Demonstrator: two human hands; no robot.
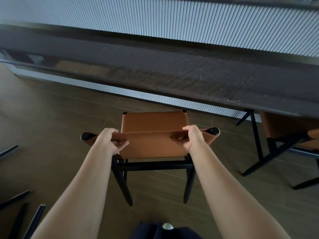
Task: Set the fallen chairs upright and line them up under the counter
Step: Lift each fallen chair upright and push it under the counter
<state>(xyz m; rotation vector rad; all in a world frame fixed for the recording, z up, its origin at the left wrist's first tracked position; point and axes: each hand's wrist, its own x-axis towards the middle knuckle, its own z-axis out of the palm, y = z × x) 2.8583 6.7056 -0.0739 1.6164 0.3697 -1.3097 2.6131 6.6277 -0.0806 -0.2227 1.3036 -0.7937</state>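
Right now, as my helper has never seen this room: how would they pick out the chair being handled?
Find the long dark counter crossing the view. On the floor before it stands a tan chair with black legs. Unlike the second chair at right, partly under the counter, this one stands clear, left hand and right hand gripping its backrest.
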